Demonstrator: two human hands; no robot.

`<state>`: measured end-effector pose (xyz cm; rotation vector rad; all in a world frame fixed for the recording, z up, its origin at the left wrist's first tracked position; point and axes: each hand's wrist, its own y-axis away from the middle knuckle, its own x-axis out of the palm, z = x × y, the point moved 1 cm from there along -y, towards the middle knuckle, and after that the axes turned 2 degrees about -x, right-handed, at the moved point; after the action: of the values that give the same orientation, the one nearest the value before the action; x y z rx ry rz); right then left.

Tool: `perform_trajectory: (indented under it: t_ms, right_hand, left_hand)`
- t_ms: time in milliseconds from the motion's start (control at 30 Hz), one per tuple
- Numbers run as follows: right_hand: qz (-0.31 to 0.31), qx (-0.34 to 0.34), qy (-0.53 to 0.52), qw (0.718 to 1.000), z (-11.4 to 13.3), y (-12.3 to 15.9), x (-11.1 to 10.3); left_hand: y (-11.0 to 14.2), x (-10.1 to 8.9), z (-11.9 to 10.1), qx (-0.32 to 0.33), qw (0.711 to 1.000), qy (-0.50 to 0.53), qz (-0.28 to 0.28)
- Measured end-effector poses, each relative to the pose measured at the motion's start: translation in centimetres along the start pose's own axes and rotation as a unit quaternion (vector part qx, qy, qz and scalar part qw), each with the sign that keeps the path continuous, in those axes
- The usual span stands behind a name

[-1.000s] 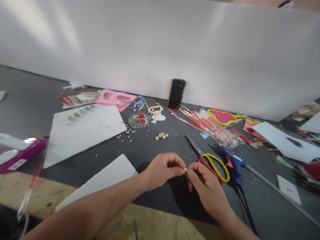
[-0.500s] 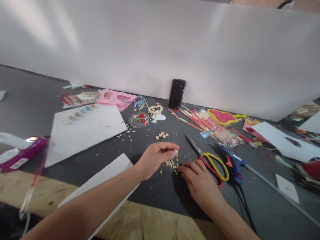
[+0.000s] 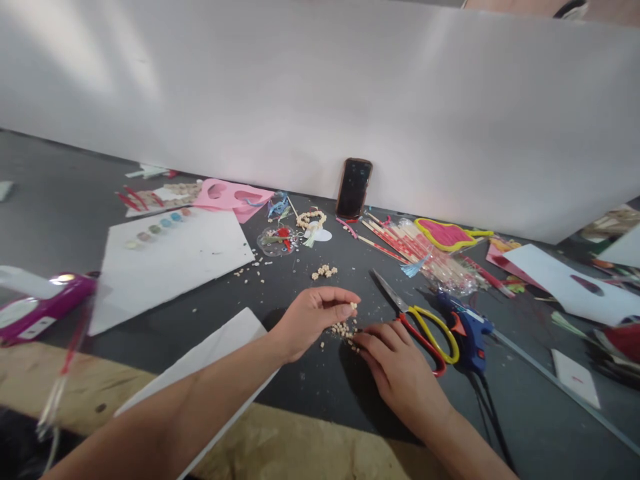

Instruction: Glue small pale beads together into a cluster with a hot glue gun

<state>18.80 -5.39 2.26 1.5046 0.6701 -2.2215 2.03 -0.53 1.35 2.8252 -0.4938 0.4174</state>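
Observation:
Between the thumb and forefinger of my left hand [image 3: 317, 320] is pinched a small pale bead [image 3: 353, 306], held over a loose pile of tan beads [image 3: 343, 330]. My right hand [image 3: 395, 357] rests low on the table at the right edge of that pile. Its fingertips are bent down together among the beads, and whether one is caught between them is hidden. Just beyond my left hand lies a cluster of beads [image 3: 325, 271]. Scissors [image 3: 420, 323] with red and yellow handles lie right beside my right hand.
A blue glue gun [image 3: 465, 330] lies right of the scissors. Farther back are a phone [image 3: 354, 189] leaning on the white panel, wrapped sticks [image 3: 425, 257] and a beaded ring [image 3: 311, 219]. White boards [image 3: 170, 273] and a purple tool [image 3: 47, 307] occupy the left.
My right hand has shifted very slightly left and down at the bead pile. My left hand stays nearly in place, its pinched bead a touch lower.

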Motion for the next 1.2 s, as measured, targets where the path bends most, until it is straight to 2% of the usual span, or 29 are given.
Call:
perform_trajectory:
  t_ms: [433,633,900,1200]
  right_hand:
    - [-0.021,-0.003,0.000,1.000,0.5,0.0,0.0]
    - [-0.041,0.034,0.053,0.997,1.1,-0.4,0.8]
    - [-0.036,-0.004,0.034,0.999,1.2,-0.3,0.9]
    - [-0.039,-0.012,0.023,0.999,1.2,-0.4,0.8]
  left_hand:
    - [0.0,0.1,0.1,0.005,1.000,0.006,0.004]
    - [0.0,0.2,0.3,0.005,1.000,-0.013,0.004]
    - [0.0,0.3,0.3,-0.005,1.000,0.021,0.017]
    - [0.0,0.3,0.4,-0.011,1.000,0.017,0.021]
